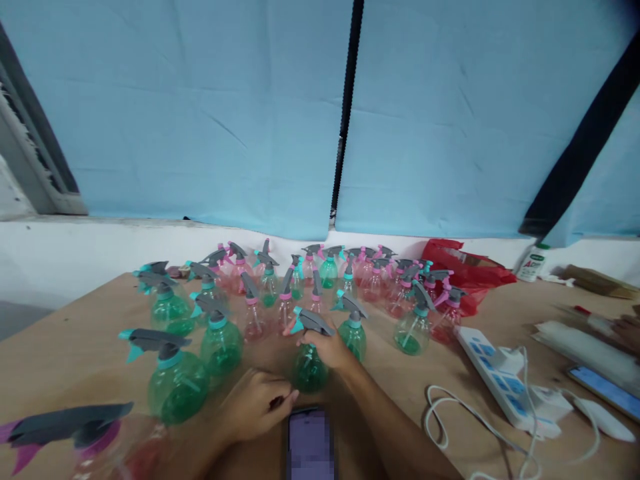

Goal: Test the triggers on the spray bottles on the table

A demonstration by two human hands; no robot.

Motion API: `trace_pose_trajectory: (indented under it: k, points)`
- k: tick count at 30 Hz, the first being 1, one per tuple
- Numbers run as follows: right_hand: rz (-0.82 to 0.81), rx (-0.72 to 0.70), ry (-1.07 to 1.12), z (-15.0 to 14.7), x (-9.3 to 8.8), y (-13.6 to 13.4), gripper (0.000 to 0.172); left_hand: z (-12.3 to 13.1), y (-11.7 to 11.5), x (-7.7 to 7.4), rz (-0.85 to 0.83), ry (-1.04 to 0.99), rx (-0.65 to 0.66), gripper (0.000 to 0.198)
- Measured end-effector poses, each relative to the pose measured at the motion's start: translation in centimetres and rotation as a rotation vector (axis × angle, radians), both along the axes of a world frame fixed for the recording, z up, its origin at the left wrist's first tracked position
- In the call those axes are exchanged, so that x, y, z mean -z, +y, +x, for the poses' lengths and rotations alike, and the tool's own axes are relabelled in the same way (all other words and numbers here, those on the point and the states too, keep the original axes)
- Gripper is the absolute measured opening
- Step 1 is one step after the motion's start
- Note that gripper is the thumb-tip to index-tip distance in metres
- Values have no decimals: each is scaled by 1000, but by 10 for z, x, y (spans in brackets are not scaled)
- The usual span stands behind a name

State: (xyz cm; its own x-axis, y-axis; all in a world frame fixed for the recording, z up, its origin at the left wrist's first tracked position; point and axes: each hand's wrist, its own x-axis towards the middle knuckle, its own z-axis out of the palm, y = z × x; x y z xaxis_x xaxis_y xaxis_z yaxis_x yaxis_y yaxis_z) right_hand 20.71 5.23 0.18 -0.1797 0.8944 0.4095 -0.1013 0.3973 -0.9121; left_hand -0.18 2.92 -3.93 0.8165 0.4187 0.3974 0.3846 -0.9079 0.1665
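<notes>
My right hand (327, 350) is wrapped round the neck of a green spray bottle (309, 368) with a grey and teal trigger head, standing upright on the wooden table (75, 353). My left hand (257, 403) rests just left of the bottle's base with its fingers curled in a loose pinch; what it holds, if anything, I cannot make out. A phone (310, 443) lies flat near the table's front edge, between my forearms.
Several green and pink spray bottles (220, 343) stand across the table's middle and left. A white power strip (493, 370) with cables, a red plastic bag (463, 267), a small white bottle (534, 261) and another phone (603, 390) lie at the right.
</notes>
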Motion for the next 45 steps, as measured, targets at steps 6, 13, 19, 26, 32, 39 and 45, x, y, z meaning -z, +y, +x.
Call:
trace_pose_trajectory:
  k: [6,13,19,26,32,39,45]
  points:
    - [44,-14,-3,0,0,2,18,0,0,-1,-11,-11,5,42]
    - [-18,24,22,-3,-2,0,17,0,0,-2,-36,-17,-12,42]
    - [34,42,1,0,0,5,25,1,-1,-3,-38,-41,7,41]
    - [24,62,15,-5,3,5,18,2,-2,-6,-26,-28,0,41]
    - [34,96,11,-4,12,5,19,1,-1,-3,-10,-35,3,40]
    - [22,251,-94,11,22,-5,8,2,-3,-7,9,-33,10,40]
    - [71,330,-126,23,31,-13,9,2,-2,-5,0,-28,9,42]
